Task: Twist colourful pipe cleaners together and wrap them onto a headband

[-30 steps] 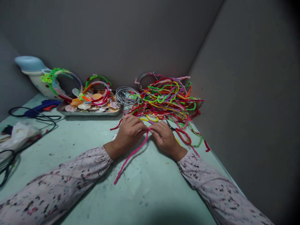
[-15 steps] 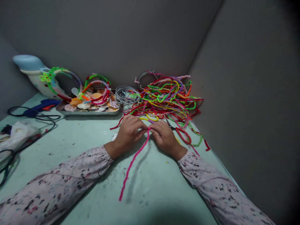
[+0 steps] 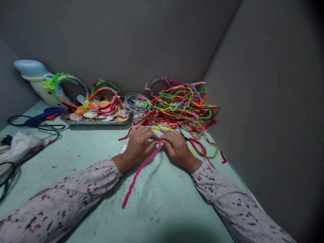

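A bright pink pipe cleaner (image 3: 138, 173) is pinched near its upper end between the fingertips of both hands. My left hand (image 3: 139, 143) grips it from the left, thumb and forefinger closed together. From the other side, my right hand (image 3: 178, 147) also pinches it, its fingertips almost meeting the left ones. The long tail hangs toward me and bends left, its free end above the table. Just right of my right hand lie scissors (image 3: 198, 147) with red handles. A yellow loop (image 3: 164, 127) shows behind the fingers, partly hidden.
A large tangle of coloured pipe cleaners (image 3: 182, 101) sits at the back. Left of it are a coil of grey wire (image 3: 137, 102) and a metal tray (image 3: 98, 123) of shells, with fuzzy headbands (image 3: 62, 76). A black cable (image 3: 37, 125) and a plastic bag (image 3: 24, 145) lie far left.
The pink pipe cleaner's loose end has swung left and slightly up. Both hands stay in nearly the same place, still pinching it.
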The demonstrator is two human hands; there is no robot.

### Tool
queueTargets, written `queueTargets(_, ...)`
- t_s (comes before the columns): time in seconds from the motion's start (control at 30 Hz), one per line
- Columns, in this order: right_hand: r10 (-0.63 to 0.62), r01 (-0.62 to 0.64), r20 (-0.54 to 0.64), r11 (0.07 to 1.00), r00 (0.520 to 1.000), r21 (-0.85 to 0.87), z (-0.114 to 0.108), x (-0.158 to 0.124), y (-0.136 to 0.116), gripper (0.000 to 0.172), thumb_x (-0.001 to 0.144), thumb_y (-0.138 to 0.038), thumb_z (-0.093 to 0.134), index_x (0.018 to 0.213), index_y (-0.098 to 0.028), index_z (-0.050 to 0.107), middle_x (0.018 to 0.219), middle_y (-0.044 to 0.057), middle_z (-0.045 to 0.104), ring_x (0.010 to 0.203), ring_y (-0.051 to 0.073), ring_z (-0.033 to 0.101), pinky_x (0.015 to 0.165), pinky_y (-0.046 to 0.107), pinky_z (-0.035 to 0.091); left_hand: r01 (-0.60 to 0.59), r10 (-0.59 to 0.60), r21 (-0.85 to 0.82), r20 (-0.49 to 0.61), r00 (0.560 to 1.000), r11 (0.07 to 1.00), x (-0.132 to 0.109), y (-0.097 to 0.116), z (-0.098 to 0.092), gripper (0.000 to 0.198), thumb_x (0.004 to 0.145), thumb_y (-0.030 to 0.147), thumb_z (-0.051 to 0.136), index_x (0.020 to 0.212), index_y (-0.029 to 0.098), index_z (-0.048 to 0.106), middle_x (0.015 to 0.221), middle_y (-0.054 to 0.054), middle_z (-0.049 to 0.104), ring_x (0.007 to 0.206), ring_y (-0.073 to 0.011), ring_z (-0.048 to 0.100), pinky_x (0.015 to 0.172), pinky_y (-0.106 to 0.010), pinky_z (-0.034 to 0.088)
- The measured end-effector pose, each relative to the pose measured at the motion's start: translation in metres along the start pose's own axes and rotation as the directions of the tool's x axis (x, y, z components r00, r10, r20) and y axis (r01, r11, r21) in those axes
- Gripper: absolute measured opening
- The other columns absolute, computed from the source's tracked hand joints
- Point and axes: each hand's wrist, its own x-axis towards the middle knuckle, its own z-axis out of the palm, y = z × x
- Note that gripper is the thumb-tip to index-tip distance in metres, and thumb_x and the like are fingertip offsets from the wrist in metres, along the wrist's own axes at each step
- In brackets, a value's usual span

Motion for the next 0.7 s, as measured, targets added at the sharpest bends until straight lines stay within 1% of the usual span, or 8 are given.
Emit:
queueTargets(0.23,0.011,-0.011,0.021,1.000,1.000,-0.005,-0.0003,0.0000,-0.0001,0.015,0.093,-0.024,0.047,0.099,-0.022,0.060,0.091,0.006,0.064,0.088,0.021,0.055,0.081,0.038,0.044,0.040,-0.040,0.003,-0.001,0.999,0.999,0.0002,0.0000,0.0014,0.013,0.085,0.031,0.059,0.079,0.020,0.064,0.078,0.000,0.067,0.079,-0.0173,0.057,0.088,-0.039,0.032)
queueTargets(0.37,0.014,-0.013,0.045,1.000,0.999,-0.018,-0.0008,0.0001,-0.0002,0.015,0.093,-0.024,0.047,0.099,-0.021,0.060,0.091,0.007,0.063,0.089,0.021,0.055,0.082,0.038,0.044,0.046,-0.046,-0.021,-0.001,0.999,0.999,0.0000,0.0024,0.0007,0.015,0.086,0.034,0.058,0.080,0.021,0.063,0.076,0.000,0.066,0.078,-0.0171,0.056,0.087,-0.039,0.033)
queueTargets(0.57,-0.011,0.012,0.032,0.999,0.999,-0.031,-0.0002,-0.0006,0.0006,0.015,0.092,-0.022,0.047,0.100,-0.021,0.060,0.094,0.007,0.064,0.091,0.022,0.055,0.083,0.039,0.044,0.058,-0.058,0.005,0.010,0.998,0.998,-0.0006,0.0027,0.0018,0.008,0.084,0.026,0.060,0.079,0.020,0.063,0.076,0.000,0.065,0.078,-0.0171,0.057,0.087,-0.039,0.033)
queueTargets(0.7,0.003,-0.003,0.024,1.000,1.000,-0.014,-0.0002,-0.0002,0.0005,0.015,0.093,-0.023,0.047,0.099,-0.020,0.061,0.091,0.007,0.064,0.089,0.021,0.055,0.083,0.039,0.045,0.048,-0.048,-0.011,-0.002,0.999,0.999,0.0004,0.0025,0.0012,0.013,0.085,0.031,0.060,0.080,0.020,0.063,0.076,0.000,0.066,0.079,-0.0170,0.057,0.086,-0.038,0.034)
